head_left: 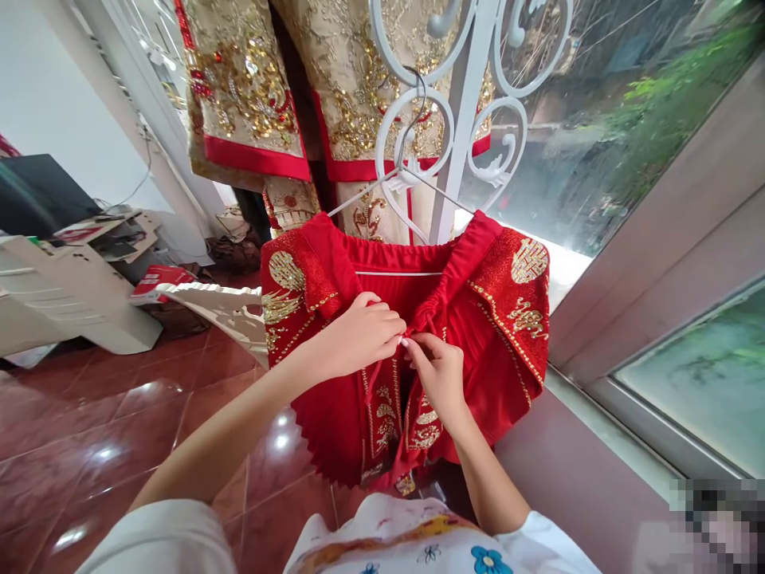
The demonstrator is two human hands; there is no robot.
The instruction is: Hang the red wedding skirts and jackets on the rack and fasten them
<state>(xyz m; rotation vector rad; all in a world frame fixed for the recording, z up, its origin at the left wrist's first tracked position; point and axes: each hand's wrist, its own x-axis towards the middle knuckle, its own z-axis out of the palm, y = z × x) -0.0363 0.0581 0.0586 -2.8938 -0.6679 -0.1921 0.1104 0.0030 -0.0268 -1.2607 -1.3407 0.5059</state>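
Note:
A red garment (pixel 499 391) with gold embroidery and beaded edging hangs in front of me on a thin white hanger (pixel 364 191). Its waist or neck edge is gathered, and the front is parted. My left hand (pixel 370 333) comes in from the left, fingers pinched together at the front opening. Opposite it, the thumb and fingertips of my right hand (pixel 439 367) pinch at the same spot. A thin red drawstring (pixel 431 320) runs into both sets of fingertips; the exact bit between them is mostly hidden.
Cream garments (pixel 239 96) with gold sequins and red hems hang behind. The hanger's hook is on a white scrolled metal rack (pixel 457 104). A framed window (pixel 675 199) stands at right. At left are a white desk (pixel 77 299), a dark monitor (pixel 45 191) and a red tiled floor (pixel 131 422).

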